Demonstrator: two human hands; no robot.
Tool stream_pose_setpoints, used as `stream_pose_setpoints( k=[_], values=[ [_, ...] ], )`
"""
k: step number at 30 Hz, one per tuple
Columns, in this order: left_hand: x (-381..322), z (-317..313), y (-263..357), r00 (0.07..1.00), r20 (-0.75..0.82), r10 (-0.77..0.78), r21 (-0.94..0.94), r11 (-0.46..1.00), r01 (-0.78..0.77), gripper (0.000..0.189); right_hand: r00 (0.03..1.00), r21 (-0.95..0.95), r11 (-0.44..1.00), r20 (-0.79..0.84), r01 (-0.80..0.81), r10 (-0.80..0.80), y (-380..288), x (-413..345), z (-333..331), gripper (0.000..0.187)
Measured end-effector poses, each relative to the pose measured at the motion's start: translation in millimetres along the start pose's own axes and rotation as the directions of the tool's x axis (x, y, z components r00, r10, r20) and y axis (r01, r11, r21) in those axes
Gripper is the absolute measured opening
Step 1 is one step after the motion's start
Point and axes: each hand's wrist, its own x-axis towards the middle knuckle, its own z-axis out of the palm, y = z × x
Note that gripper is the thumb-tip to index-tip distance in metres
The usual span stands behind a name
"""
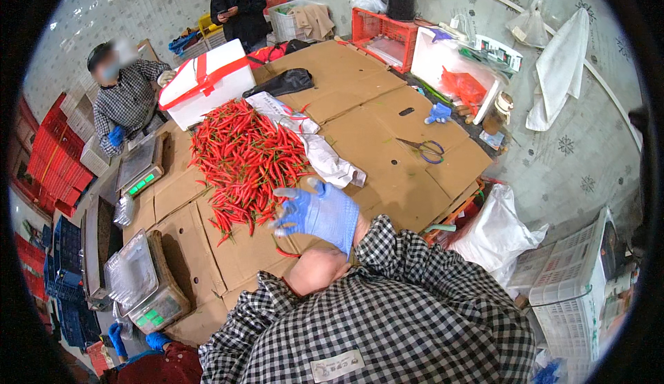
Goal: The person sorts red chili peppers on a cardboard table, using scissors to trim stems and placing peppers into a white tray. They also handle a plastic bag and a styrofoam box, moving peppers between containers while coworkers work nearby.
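A blue-and-white work glove covers my right hand [321,213], its fingers spread beside the heap of red chili peppers [244,150] and holding nothing. Bare and ungloved, my left hand [317,271] is at the wrist of the right one, gripping the stretched glove cuff [353,244]; its fingertips are partly hidden. One loose red chili [286,252] lies just beyond my left hand. A white printed sack [332,158] runs along the heap's right side. Flattened cardboard [373,125] covers the table beneath.
Scissors [428,150] and a crumpled blue glove [438,113] lie to the right. On the left stand two digital scales [142,163], clear plastic trays [132,272] on the nearer one. A white foam box [207,86] sits behind the peppers, a co-worker's gloved hand [166,77] on it.
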Motion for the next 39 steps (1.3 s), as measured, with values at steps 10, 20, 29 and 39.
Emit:
stream_pose_setpoints(
  k=[10, 20, 29, 39],
  values=[
    [2, 3, 1, 0.994, -0.082, 0.069, -0.027, 0.997, -0.072, 0.027, 0.937, 0.427, 0.834, 0.168, -0.349, 0.306, -20, 8, 56, 0.056],
    [4, -8, 9, 0.997, -0.014, 0.078, -0.088, 0.993, -0.079, 0.027, 0.983, 0.401, 0.902, -0.147, 0.159, -0.108, -9, 17, 19, 0.042],
    [-5, -6, 1, 0.990, -0.127, -0.053, 0.107, 0.992, 0.067, 0.017, 0.808, -0.330, 0.942, -0.569, -0.056, -0.151, 40, 19, -74, 0.035],
    [3, -12, -19, 0.858, -0.280, -0.431, -0.155, 0.902, 0.403, 0.038, 0.973, -0.920, -0.320, -0.231, -0.225, -0.019, 61, -6, -85, 0.014]
  ],
)
